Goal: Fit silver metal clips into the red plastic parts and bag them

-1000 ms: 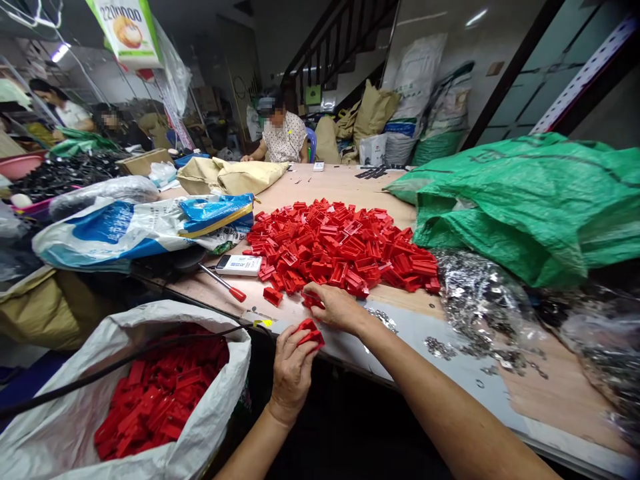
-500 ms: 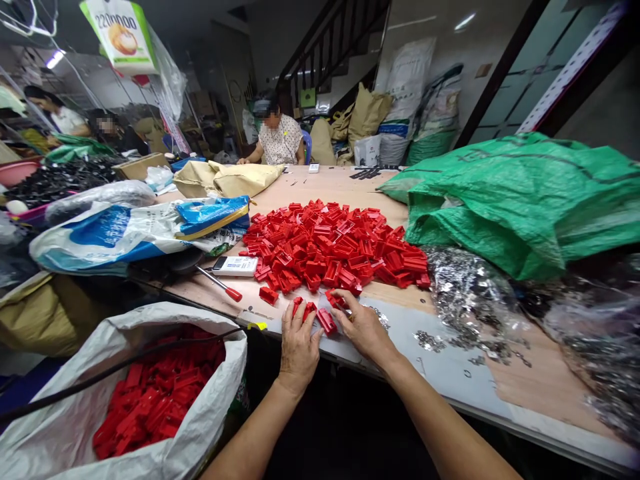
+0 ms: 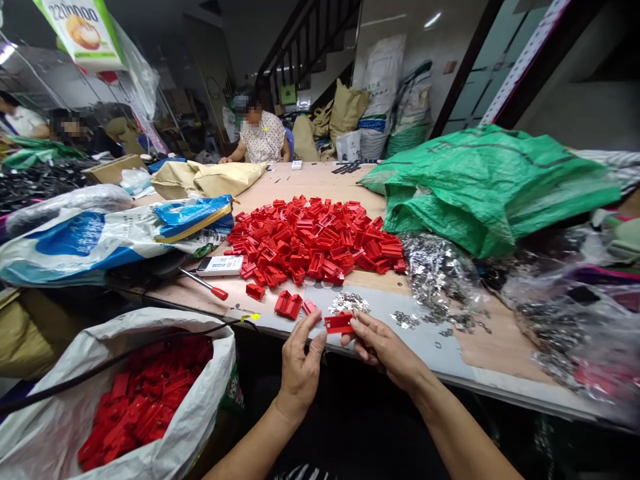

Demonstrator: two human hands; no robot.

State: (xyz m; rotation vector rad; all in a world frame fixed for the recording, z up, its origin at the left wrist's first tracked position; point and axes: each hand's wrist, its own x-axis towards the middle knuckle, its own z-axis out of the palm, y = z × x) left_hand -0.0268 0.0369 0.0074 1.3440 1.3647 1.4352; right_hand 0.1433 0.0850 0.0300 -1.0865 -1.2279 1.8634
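Red part (image 3: 336, 324) pinched in the right hand (image 3: 384, 347), just below the frame's centre.
Right hand slants in from the lower right, thumb and fingers pressed on the part's right end; left hand (image 3: 303, 357) rises from bottom centre, thumb parted from its fingers, beside the part's left end; whether its fingertips touch a small red piece (image 3: 309, 307) cannot be told. Silver pieces (image 3: 349, 303) lie just above, a red heap (image 3: 320, 240) at mid-frame, a white sack (image 3: 210, 387) lower left.
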